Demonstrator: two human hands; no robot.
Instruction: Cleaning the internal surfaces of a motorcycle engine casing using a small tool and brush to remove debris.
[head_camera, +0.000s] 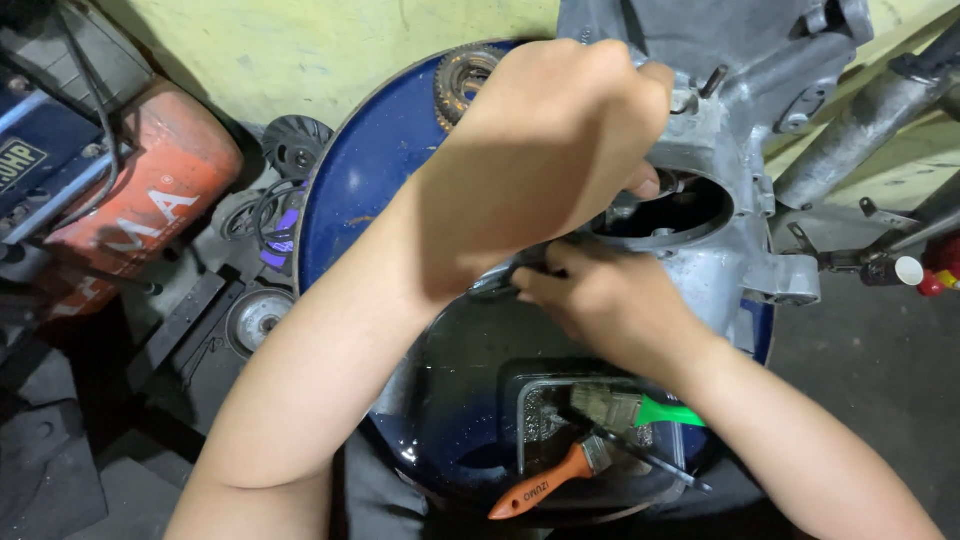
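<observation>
- Head view: I see my left hand (555, 150) raised over the grey metal engine casing (720, 250), fingers curled in toward the round opening (675, 212). Its back hides the fingertips, so I cannot tell whether it grips anything.
- My right hand (600, 300) lies just below the left one, knuckles toward me, fingers bent against the rim of that opening. It seems to pinch a thin dark tool (500, 285) that pokes out to its left, but the grip itself is hidden from me.
- The casing rests on the top of a blue drum (370, 170), under and beyond both hands.
- A toothed gear (462, 78) lies on the drum just left of my left hand.
- Nearer to me than my right hand, a shallow clear tray (530, 440) sits on the drum with 2 brushes: 1 with an orange handle (545, 483), 1 with a green handle (665, 410).
- Far left of my left forearm I see a red machine housing (150, 200) and small wheels (258, 318) on the floor.
- Right of the casing, a grey tube (860, 125) slants upward.
</observation>
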